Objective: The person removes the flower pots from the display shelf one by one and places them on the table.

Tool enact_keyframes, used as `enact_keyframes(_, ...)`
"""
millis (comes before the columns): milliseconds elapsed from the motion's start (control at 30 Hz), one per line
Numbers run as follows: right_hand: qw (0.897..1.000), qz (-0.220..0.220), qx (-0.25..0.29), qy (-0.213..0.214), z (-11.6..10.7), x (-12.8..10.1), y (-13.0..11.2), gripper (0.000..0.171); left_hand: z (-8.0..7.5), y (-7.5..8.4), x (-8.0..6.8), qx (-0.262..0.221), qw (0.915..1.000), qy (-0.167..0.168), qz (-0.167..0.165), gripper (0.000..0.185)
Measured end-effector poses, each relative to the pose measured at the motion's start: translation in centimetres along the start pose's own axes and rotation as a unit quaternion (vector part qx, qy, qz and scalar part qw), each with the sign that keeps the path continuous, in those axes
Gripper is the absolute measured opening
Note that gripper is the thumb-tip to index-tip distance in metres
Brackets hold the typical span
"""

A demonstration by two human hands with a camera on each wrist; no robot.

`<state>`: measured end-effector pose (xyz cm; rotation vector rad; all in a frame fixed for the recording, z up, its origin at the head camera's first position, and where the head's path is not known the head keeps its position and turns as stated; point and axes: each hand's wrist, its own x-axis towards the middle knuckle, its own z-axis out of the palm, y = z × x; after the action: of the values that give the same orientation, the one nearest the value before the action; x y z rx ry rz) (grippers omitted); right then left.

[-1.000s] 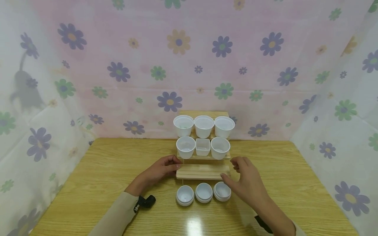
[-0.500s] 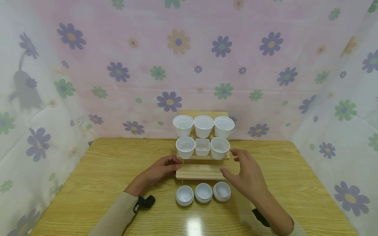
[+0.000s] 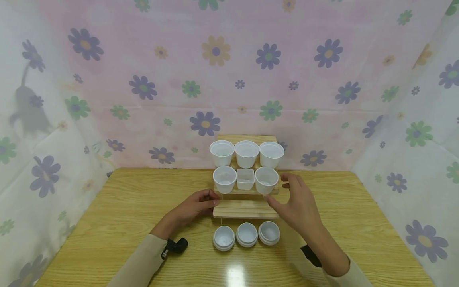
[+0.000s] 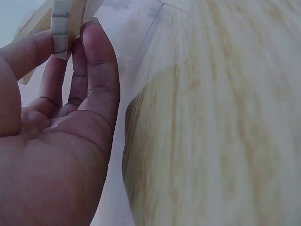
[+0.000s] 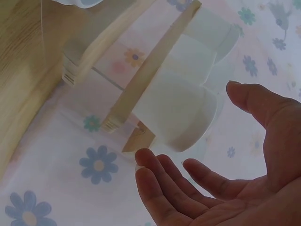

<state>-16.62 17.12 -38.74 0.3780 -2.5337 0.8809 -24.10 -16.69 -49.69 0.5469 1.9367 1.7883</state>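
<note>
no text, labels or numbers can be read on anything here.

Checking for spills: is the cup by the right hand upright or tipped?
Upright: the cup stands on the wooden shelf, open mouth up.

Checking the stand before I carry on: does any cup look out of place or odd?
One differs: the middle cup on the middle step of the wooden stand is small and square, between round cups. Nothing looks spilled, tipped or damaged. The right hand is open beside the right round cup.

The right hand (image 3: 297, 203) has risen from the low lids toward the middle-step cup (image 3: 266, 180).
</note>
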Motion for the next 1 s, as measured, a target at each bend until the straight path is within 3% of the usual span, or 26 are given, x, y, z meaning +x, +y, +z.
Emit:
enact_keyframes(500,0.997,0.065,0.04,-0.019,0.2,2.0,-0.1,0.077,0.1,0.0,-0.1,0.0,1.0,0.001,0.003,0.026)
enact_keyframes(1000,0.996,0.061,0.073,0.002,1.6,2.4,1.0,0.068,0.0,0.3,-0.2,-0.006,1.0,0.001,-0.004,0.025)
